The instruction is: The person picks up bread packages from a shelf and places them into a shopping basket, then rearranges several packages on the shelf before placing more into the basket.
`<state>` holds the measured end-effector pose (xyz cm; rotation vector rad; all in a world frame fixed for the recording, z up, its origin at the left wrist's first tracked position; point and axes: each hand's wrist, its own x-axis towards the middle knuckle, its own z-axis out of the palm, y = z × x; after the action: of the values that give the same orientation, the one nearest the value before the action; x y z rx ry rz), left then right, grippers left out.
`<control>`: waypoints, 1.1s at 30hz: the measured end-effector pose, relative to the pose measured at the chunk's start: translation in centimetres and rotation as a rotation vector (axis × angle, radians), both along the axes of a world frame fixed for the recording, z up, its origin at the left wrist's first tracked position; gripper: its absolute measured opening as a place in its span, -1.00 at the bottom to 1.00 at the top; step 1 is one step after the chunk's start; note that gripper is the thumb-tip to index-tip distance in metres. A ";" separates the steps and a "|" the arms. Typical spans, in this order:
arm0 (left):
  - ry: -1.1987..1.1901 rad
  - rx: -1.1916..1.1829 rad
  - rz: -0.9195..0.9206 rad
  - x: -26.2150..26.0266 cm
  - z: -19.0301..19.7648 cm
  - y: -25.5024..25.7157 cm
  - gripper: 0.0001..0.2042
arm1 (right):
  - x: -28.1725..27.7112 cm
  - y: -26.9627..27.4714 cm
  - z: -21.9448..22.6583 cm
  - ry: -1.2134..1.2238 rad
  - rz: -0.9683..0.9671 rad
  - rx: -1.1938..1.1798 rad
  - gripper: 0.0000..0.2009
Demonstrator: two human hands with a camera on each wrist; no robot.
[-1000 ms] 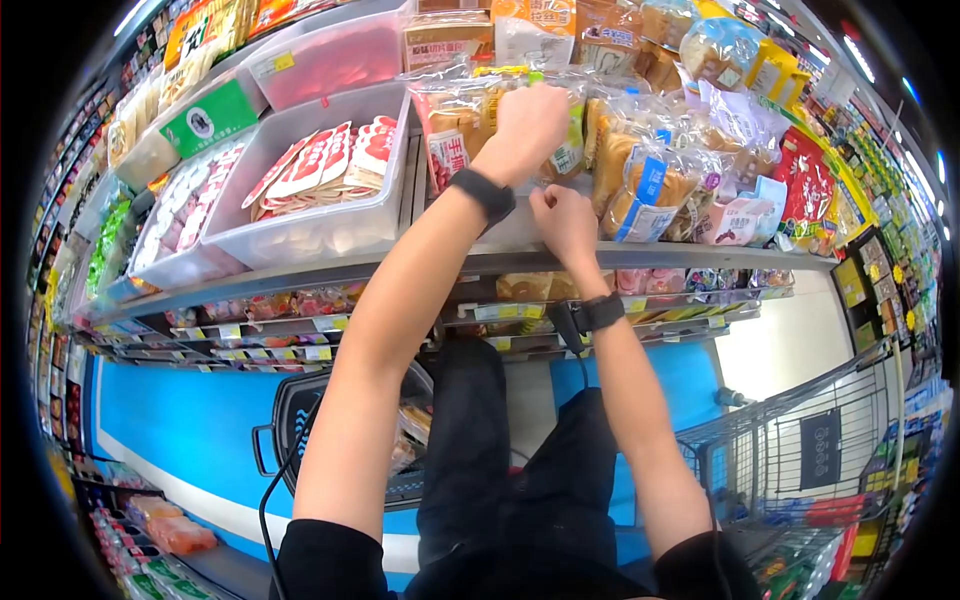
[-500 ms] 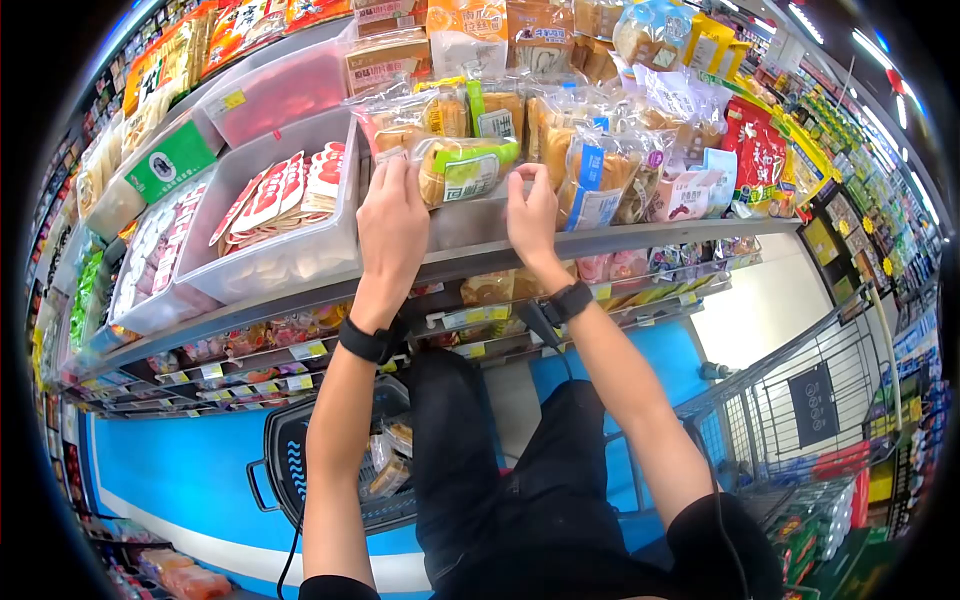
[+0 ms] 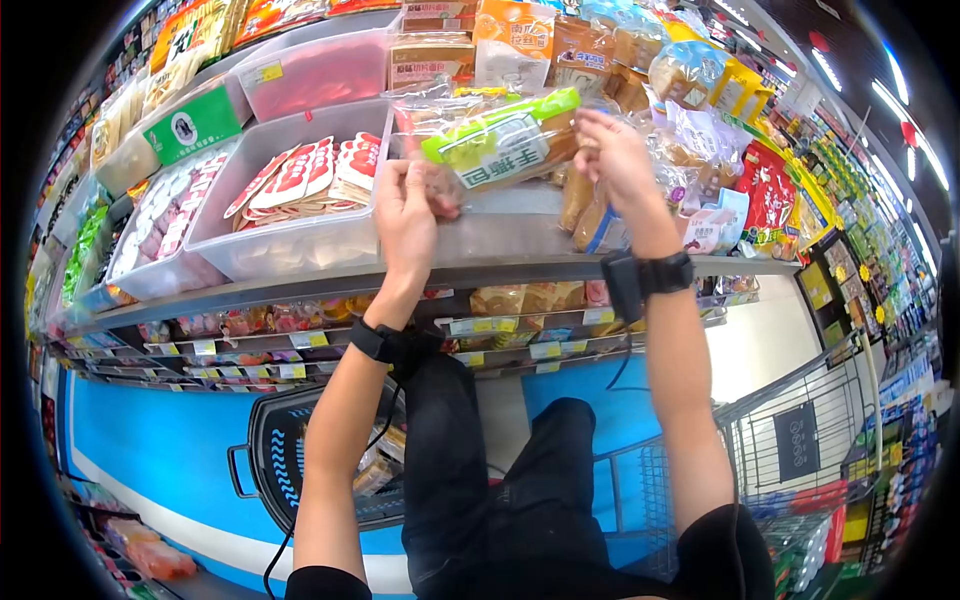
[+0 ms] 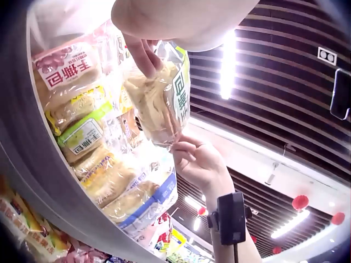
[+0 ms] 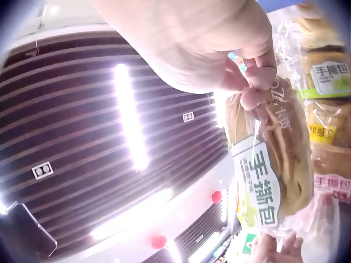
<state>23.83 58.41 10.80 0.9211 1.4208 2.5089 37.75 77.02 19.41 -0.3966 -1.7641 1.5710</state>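
A clear bread bag with a green band [image 3: 505, 140] is held up above the front of the shelf, tilted with its right end higher. At its left end, my left hand [image 3: 408, 215] pinches the wrapper; the right hand [image 3: 622, 165] pinches the other end. From the right wrist view, thumb and fingers of the right hand [image 5: 219, 49] grip the gathered plastic at the top of the bag [image 5: 269, 170]. The left wrist view has the left hand's fingers [image 4: 145, 57] on the bag's near end [image 4: 159, 104].
Other packaged breads [image 4: 82, 131] stand along the shelf behind and to the right. A clear bin of red-and-white packs [image 3: 290, 235] is at left. Below, a black basket [image 3: 262, 440] holding some packages is on the floor, and a wire cart [image 3: 800, 400] stands at right.
The bread bag came off the row of breads toward the shelf front, then rose and turned its label up. The right hand moved from beside it to pinch its right end.
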 end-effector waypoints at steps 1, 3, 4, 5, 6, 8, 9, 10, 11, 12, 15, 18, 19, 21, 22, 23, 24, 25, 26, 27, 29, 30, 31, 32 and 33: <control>0.008 -0.004 -0.008 -0.1 -0.3 0.5 -0.81 | 0.1 0.1 1.1 -0.046 -0.026 0.121 -0.68; 0.002 -0.062 -0.022 -0.1 -0.5 1.5 -0.80 | -0.2 1.0 3.1 -0.145 -0.066 0.327 -0.71; -0.008 -0.005 -0.066 -0.6 -1.2 2.9 -0.79 | -0.6 1.6 3.9 -0.180 -0.092 0.451 -0.73; -0.065 -0.043 -0.144 -0.8 -1.2 3.5 -0.80 | -1.1 2.3 4.8 -0.213 -0.120 0.564 -0.74; -0.118 -0.075 -0.223 -1.0 -1.0 4.0 -0.81 | -2.0 3.6 5.4 -0.246 -0.160 0.705 -0.76; -0.050 -0.190 -0.179 -1.0 -0.6 4.9 -0.79 | -3.9 5.5 6.2 -0.285 -0.258 0.818 -0.77; 0.038 -0.307 -0.147 -1.2 -0.3 5.5 -0.74 | -4.6 5.9 6.4 -0.287 -0.250 0.824 -0.77; 0.029 -0.303 -0.143 -1.5 -0.4 6.4 -0.74 | -5.2 6.3 6.5 -0.340 -0.301 0.862 -0.78; 0.047 -0.472 -0.124 -1.6 -0.6 7.2 -0.66 | -5.7 6.6 6.5 -0.395 -0.352 0.900 -0.78; 0.068 -0.641 -0.104 -1.6 -0.9 7.9 -0.56 | -6.3 7.5 6.1 -0.400 -0.346 0.904 -0.78; 0.122 -0.895 -0.256 -0.7 -0.5 8.2 -0.65 | -8.3 9.0 5.0 -0.524 -0.554 1.344 -0.78; 0.296 -0.984 -0.376 -0.4 -1.1 8.1 -0.72 | -8.9 8.6 4.0 -0.566 -0.500 1.534 -0.78; 0.405 -0.994 -0.406 -0.2 -1.3 8.3 -0.71 | -9.2 8.4 3.7 -0.705 -0.499 1.516 -0.80; 0.456 -1.044 -0.353 -0.1 -1.2 8.6 -0.73 | -9.6 8.2 2.7 -0.754 -0.472 1.511 -0.81; 0.516 -1.098 -0.300 -0.2 -1.0 8.6 -0.74 | -9.9 8.2 2.2 -0.801 -0.452 1.497 -0.82; 0.527 -1.078 -0.300 -0.3 -0.8 8.5 -0.71 | -10.2 8.3 1.9 -0.756 -0.471 1.516 -0.83; 0.520 -1.079 -0.294 -0.6 -0.7 8.6 -0.71 | -10.7 8.2 1.9 -0.752 -0.463 1.520 -0.83; 0.668 -1.089 -0.284 -0.8 -0.8 8.7 -0.72 | -11.0 8.1 2.0 -0.749 -0.447 1.511 -0.83; 0.815 -1.096 -0.273 -0.9 -0.8 8.9 -0.72 | -11.2 8.0 2.0 -0.748 -0.430 1.502 -0.82; 0.806 -1.095 -0.268 -0.9 -1.5 9.6 -0.72 | -11.6 8.5 2.0 -0.745 -0.421 1.509 -0.82; 0.544 -0.998 -0.199 -0.8 -3.8 11.3 -0.70 | -12.5 10.1 1.4 -0.802 -0.476 1.498 -0.85; 0.479 -1.034 -0.243 -0.8 -4.1 11.5 -0.68 | -12.7 10.7 1.2 -0.791 -0.466 1.506 -0.85; 0.431 -0.983 -0.271 -0.8 -4.6 11.4 -0.66 | -12.6 10.9 0.8 -0.773 -0.507 1.496 -0.85; 0.385 -0.933 -0.299 -0.9 -5.0 11.4 -0.64 | -12.7 11.1 0.5 -0.755 -0.549 1.481 -0.85; 0.399 -0.965 -0.252 -1.0 -5.5 11.7 -0.70 | -12.5 10.4 0.4 -0.712 -0.544 1.424 -0.78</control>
<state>22.88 70.06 5.31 1.2531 2.1180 1.2058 25.29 87.42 19.78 -0.6213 -2.4788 -0.4359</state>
